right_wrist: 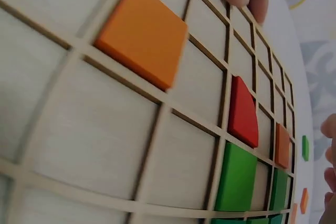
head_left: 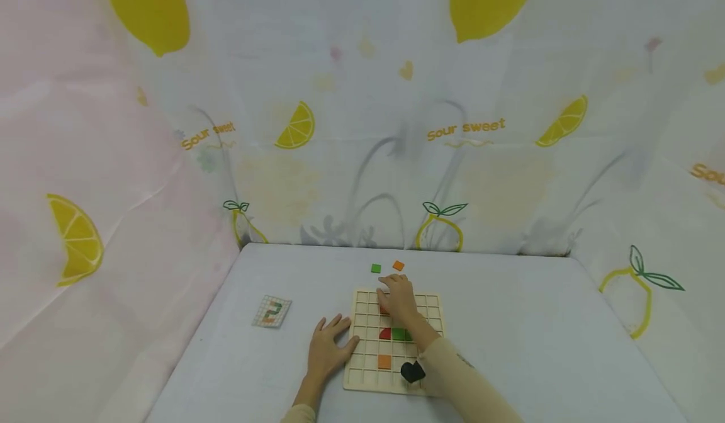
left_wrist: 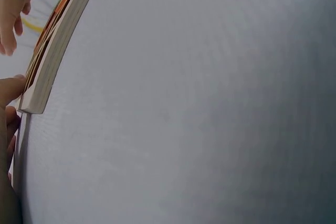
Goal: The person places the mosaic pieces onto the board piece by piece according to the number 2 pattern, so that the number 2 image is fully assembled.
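Observation:
A light wooden grid board (head_left: 362,372) lies on the white table. My left hand (head_left: 327,349) rests at its left side, fingers spread, thumb touching the edge; in the left wrist view the thumb (left_wrist: 11,88) presses the board's corner. My right hand (head_left: 399,300) is above the board's far part, fingers loosely bent toward the far edge, with nothing visible between them. Seated in the grid are an orange square tile (right_wrist: 144,35), a red tile with one curved side (right_wrist: 243,114), a green tile (right_wrist: 236,177) and another orange tile (right_wrist: 282,145). My right forearm hides other cells.
Beyond the board lie a loose green tile (head_left: 376,269) and a loose orange tile (head_left: 399,265). A small card (head_left: 272,311) with a coloured grid pattern lies to the left. Lemon-printed cloth (head_left: 362,177) hangs behind and beside the table.

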The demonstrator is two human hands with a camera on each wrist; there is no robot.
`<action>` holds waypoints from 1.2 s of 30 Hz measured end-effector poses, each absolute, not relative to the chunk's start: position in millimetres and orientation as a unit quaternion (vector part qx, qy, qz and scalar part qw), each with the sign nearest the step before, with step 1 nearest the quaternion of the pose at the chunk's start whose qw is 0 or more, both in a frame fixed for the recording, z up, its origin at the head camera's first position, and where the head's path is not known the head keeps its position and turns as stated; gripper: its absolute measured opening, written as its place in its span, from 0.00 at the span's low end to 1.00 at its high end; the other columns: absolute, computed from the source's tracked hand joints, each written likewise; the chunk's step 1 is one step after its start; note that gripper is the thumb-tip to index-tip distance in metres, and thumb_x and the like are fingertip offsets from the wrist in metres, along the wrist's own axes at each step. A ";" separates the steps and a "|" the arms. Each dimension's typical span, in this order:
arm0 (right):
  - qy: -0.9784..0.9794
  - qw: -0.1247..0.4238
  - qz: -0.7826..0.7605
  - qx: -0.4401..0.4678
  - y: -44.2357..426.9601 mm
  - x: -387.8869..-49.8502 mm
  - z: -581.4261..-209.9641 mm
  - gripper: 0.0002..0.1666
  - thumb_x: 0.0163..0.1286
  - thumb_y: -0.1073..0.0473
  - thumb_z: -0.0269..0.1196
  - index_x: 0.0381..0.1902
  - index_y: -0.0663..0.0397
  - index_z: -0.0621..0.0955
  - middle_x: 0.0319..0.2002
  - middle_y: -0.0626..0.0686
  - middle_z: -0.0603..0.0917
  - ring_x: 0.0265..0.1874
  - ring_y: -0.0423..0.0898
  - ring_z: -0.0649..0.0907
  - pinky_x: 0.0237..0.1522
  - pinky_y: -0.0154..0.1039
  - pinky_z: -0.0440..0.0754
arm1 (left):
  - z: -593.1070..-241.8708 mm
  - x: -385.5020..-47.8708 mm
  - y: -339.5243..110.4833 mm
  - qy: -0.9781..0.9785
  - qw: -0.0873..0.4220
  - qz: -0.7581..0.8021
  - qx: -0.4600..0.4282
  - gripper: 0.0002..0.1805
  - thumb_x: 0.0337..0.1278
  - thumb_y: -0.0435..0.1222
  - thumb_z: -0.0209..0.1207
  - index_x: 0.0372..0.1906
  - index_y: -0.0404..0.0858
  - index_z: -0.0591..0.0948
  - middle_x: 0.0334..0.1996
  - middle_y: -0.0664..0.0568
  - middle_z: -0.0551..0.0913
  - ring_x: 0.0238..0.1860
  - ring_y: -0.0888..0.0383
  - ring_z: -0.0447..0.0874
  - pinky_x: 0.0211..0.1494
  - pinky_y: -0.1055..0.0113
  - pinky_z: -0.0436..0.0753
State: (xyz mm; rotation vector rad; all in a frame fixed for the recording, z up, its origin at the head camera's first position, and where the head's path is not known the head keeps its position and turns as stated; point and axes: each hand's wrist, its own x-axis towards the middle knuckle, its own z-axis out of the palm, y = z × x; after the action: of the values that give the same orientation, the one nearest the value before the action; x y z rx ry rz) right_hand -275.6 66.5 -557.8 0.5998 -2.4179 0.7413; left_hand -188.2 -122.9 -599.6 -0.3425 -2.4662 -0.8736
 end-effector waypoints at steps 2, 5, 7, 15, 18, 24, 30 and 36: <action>-0.909 0.229 0.277 0.210 65.3 -286.6 -555.3 0.13 0.56 0.63 0.66 0.40 0.64 0.83 0.38 0.62 0.84 0.37 0.60 0.79 0.33 0.55 0.81 | -600.1 -187.6 -123.1 -0.905 0.251 -0.321 -0.126 0.21 0.39 0.42 0.69 0.42 0.36 0.85 0.41 0.47 0.86 0.48 0.47 0.83 0.63 0.46 0.69; -0.933 0.169 0.255 0.189 64.6 -298.8 -550.7 0.14 0.62 0.61 0.62 0.44 0.62 0.82 0.43 0.61 0.82 0.43 0.63 0.78 0.36 0.58 0.81 | -601.0 -187.5 -122.9 -0.904 0.250 -0.322 -0.127 0.21 0.40 0.43 0.68 0.42 0.36 0.85 0.41 0.47 0.86 0.48 0.47 0.83 0.63 0.46 0.69; -0.949 0.120 0.236 0.170 64.8 -304.3 -547.1 0.15 0.66 0.59 0.59 0.48 0.58 0.81 0.47 0.60 0.81 0.48 0.64 0.76 0.41 0.58 0.79 | -601.6 -187.9 -122.4 -0.905 0.245 -0.324 -0.127 0.21 0.41 0.43 0.68 0.42 0.35 0.85 0.41 0.47 0.86 0.49 0.47 0.83 0.63 0.45 0.69; -0.968 -0.031 0.193 0.159 58.8 -313.5 -529.4 0.23 0.73 0.55 0.47 0.63 0.51 0.72 0.65 0.56 0.69 0.60 0.65 0.67 0.56 0.65 0.68 | -601.9 -187.8 -121.7 -0.907 0.235 -0.328 -0.118 0.22 0.41 0.44 0.68 0.43 0.35 0.85 0.42 0.47 0.86 0.49 0.47 0.83 0.63 0.45 0.69; -0.968 -0.062 0.184 0.161 54.6 -313.0 -525.2 0.24 0.75 0.54 0.45 0.66 0.51 0.70 0.68 0.55 0.66 0.64 0.64 0.64 0.60 0.68 0.61 | -601.4 -187.9 -122.3 -0.908 0.234 -0.326 -0.117 0.22 0.41 0.44 0.68 0.43 0.36 0.85 0.42 0.47 0.86 0.49 0.47 0.83 0.63 0.45 0.69; -0.971 -0.095 0.152 0.161 50.7 -315.8 -523.8 0.25 0.75 0.52 0.45 0.67 0.48 0.68 0.70 0.52 0.64 0.67 0.64 0.61 0.62 0.70 0.56 | -601.6 -187.3 -123.6 -0.908 0.239 -0.324 -0.119 0.22 0.40 0.44 0.68 0.42 0.36 0.85 0.41 0.47 0.86 0.48 0.47 0.83 0.62 0.45 0.70; -0.971 -0.112 0.138 0.161 49.9 -316.3 -519.2 0.24 0.76 0.52 0.44 0.66 0.47 0.69 0.69 0.51 0.65 0.66 0.63 0.61 0.63 0.67 0.57 | -602.5 -188.5 -123.5 -0.908 0.243 -0.321 -0.117 0.21 0.40 0.44 0.68 0.42 0.36 0.85 0.41 0.47 0.86 0.48 0.47 0.83 0.62 0.45 0.70; -0.966 -0.065 0.197 0.153 51.1 -313.9 -520.6 0.18 0.71 0.57 0.53 0.56 0.52 0.78 0.59 0.56 0.75 0.59 0.64 0.68 0.59 0.66 0.61 | -602.1 -187.9 -122.6 -0.907 0.241 -0.324 -0.117 0.22 0.40 0.44 0.68 0.42 0.36 0.85 0.41 0.47 0.86 0.48 0.47 0.83 0.62 0.45 0.70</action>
State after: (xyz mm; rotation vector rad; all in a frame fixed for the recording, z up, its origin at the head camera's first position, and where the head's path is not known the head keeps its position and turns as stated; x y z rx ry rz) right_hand -313.9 51.1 -520.6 0.5010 -3.1681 0.6471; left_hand -187.9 -122.6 -602.1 -0.3196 -2.4824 -0.8873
